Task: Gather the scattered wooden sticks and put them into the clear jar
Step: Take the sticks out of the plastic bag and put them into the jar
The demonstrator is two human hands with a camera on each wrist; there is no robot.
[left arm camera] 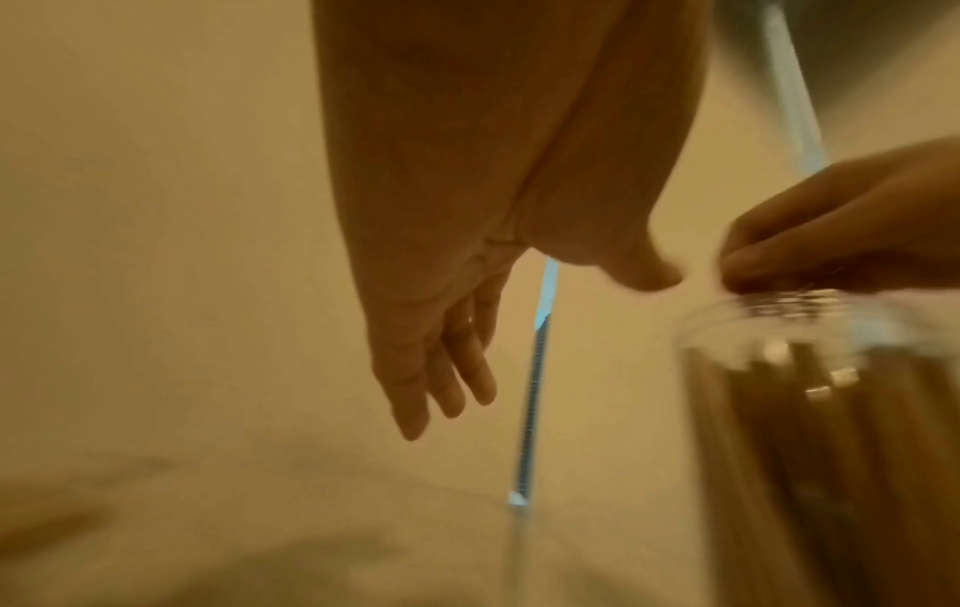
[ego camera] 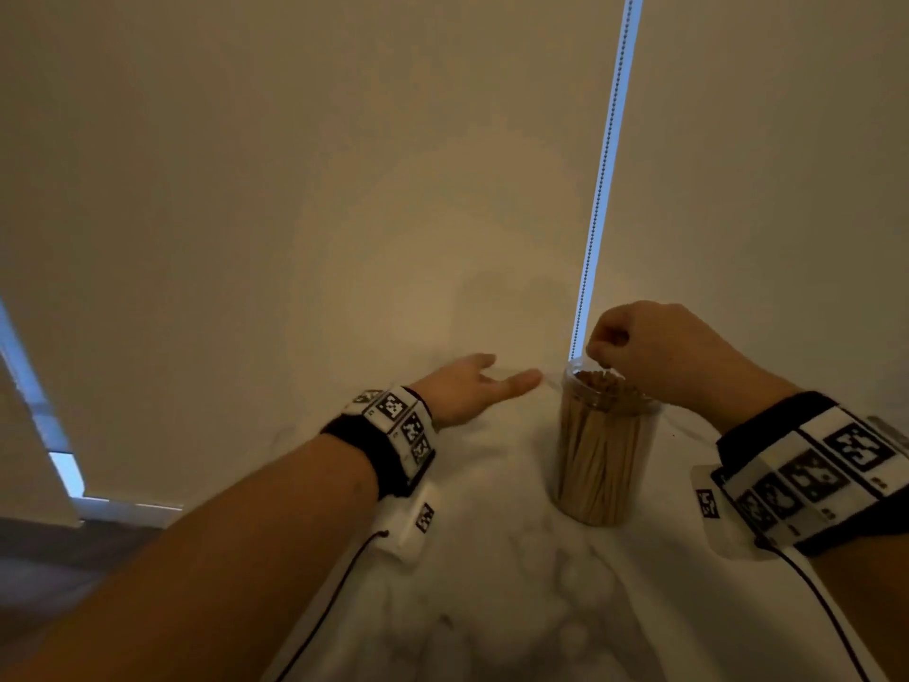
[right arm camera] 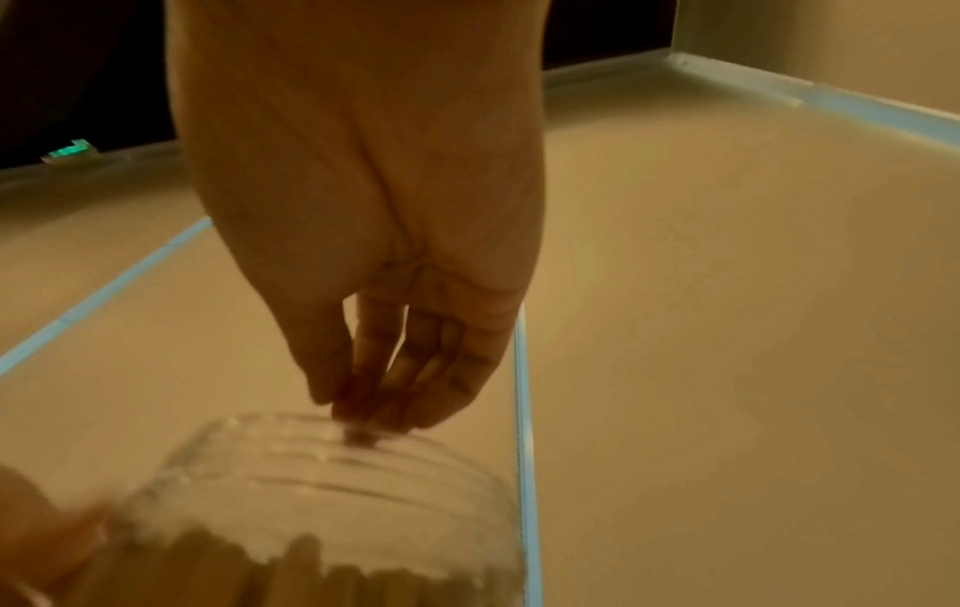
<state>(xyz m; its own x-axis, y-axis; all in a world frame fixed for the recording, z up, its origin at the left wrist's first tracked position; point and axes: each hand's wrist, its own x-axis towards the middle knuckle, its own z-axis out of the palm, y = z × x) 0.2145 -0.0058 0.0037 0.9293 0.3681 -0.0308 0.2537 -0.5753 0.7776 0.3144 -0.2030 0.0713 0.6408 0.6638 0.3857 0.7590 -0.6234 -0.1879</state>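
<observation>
Jar: clear jar (ego camera: 606, 450) stands upright on the white marble-patterned table (ego camera: 516, 583), lid off, mouth open. It sits between the two hands, nearer the right one.
Sticks: wooden sticks (ego camera: 597, 455) packed upright inside the jar, filling it almost to the neck; tips show just below the rim. In the left wrist view they read as brown vertical bands behind the blurred glass (left arm camera: 810, 410).
Right hand: right hand (ego camera: 654, 347) directly over the jar mouth, fingers bunched and pointing down, fingertips (right arm camera: 364, 415) at the rim. In the right wrist view something small and dark sits at the fingertips just inside the threaded neck (right arm camera: 332, 464); too blurred to tell whether it is a stick being pinched.
Left hand: left hand (ego camera: 467, 391) just beside the jar on its left, palm down and low over the table, fingers straight and loosely spread, thumb tip reaching toward the jar's shoulder. Holds nothing. Whether the thumb touches the glass, cannot tell.
Wrists: each arm wears a black band with black-and-white square markers (ego camera: 403, 430); thin black cable trails from each.
Background: plain beige blind (ego camera: 344, 189) behind the table, a bead chain (ego camera: 602, 189) hanging along a bright vertical gap that ends just behind the jar.
</observation>
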